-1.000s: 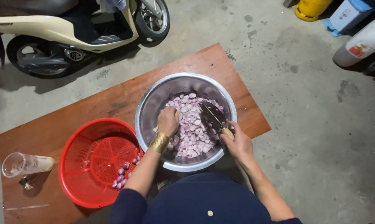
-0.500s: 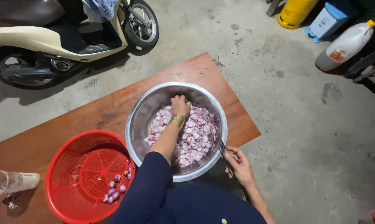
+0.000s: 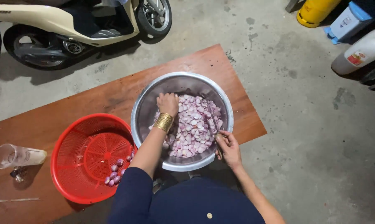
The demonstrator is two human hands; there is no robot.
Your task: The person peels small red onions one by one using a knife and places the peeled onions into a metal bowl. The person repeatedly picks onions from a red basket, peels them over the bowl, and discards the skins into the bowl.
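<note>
Left hand [image 3: 168, 103] clenched down in the sliced shallots [image 3: 193, 128] at the far-left of the steel bowl [image 3: 146, 110]. Right hand [image 3: 227, 147] at near-right rim grips a knife [image 3: 212, 118], blade's long axis pointing far, slightly left, over slices. Red basket [image 3: 77, 166] left.

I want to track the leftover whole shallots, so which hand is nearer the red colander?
Left. The left hand is in the steel bowl on the side beside the red colander; the right hand is at the bowl's far rim.
</note>
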